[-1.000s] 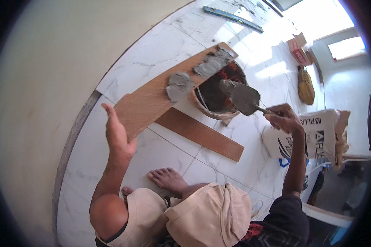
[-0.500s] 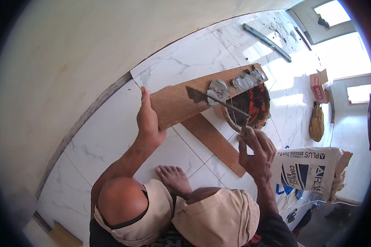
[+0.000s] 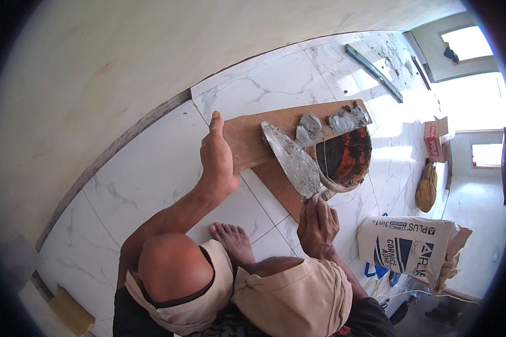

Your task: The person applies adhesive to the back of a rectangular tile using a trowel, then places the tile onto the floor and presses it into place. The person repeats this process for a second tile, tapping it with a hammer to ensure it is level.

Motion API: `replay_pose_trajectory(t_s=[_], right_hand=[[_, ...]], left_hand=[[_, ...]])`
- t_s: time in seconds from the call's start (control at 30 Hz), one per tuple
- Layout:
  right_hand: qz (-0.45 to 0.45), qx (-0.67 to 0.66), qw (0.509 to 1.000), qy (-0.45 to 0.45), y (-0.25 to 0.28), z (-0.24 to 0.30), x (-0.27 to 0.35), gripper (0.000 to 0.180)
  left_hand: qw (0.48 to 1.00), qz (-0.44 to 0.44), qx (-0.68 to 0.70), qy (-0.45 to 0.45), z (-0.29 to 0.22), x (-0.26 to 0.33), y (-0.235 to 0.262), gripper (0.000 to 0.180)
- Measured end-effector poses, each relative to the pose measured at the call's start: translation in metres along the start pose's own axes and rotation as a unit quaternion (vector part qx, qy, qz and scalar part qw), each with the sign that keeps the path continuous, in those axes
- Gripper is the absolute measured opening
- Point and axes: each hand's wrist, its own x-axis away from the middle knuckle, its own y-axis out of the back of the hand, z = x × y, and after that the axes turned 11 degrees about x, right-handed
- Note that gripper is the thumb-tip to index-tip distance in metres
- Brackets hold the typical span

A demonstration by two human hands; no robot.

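My left hand [image 3: 216, 154] grips the left end of a brown tile strip [image 3: 244, 137], thumb pointing up along its edge. Grey adhesive [image 3: 309, 130] sits in lumps on the strip's middle and far right end. In my right hand [image 3: 318, 224] is a trowel, its handle inside my fingers. Its pointed blade [image 3: 289, 160], smeared grey, lies face up with the tip overlapping the strip; whether it touches cannot be told. Right behind the strip stands a bucket [image 3: 343, 160] with dark residue and orange patches inside, partly hidden. A second brown strip [image 3: 278, 188] lies on the floor beneath.
White marbled tiles [image 3: 152, 168] cover the floor along a pale wall [image 3: 95, 101]. A white paper bag [image 3: 405, 247] lies right of my right hand. Farther off are a spirit level [image 3: 374, 73], a cardboard box [image 3: 436, 137] and a yellowish sack [image 3: 426, 188]. My bare foot [image 3: 233, 241] is near.
My right hand has moved left and nearer to me. The trowel blade has turned from edge-on to face up. The dark smear left of the lumps is now hidden behind the blade.
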Motion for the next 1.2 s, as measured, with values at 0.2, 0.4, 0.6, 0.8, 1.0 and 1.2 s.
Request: replay_pose_trajectory(t_s=[0.2, 0.4, 0.6, 0.8, 1.0, 1.2], right_hand=[[-0.004, -0.01, 1.0, 0.013, 0.0, 0.015, 0.0, 0.037], [0.0, -0.017, 0.997, 0.081, -0.001, 0.022, 0.007, 0.036], [-0.03, -0.009, 0.997, 0.075, -0.005, 0.002, 0.025, 0.03], [0.018, -0.055, 0.997, -0.042, 0.019, -0.019, 0.043, 0.027], [0.022, -0.033, 0.995, -0.089, -0.012, -0.007, -0.009, 0.037], [-0.011, 0.005, 0.995, -0.102, -0.037, 0.005, 0.026, 0.038]], left_hand=[[0.999, -0.027, -0.035, 0.008, 0.001, 0.006, -0.006, 0.075], [0.997, 0.028, 0.044, 0.06, -0.008, 0.002, -0.003, 0.075], [0.997, -0.042, 0.008, 0.06, -0.011, 0.01, -0.013, 0.065], [0.999, -0.019, 0.023, 0.046, -0.007, -0.002, -0.004, 0.067], [0.999, 0.006, 0.032, 0.016, -0.006, -0.005, 0.005, 0.066], [0.999, -0.033, -0.019, 0.035, -0.007, 0.012, -0.013, 0.067]])
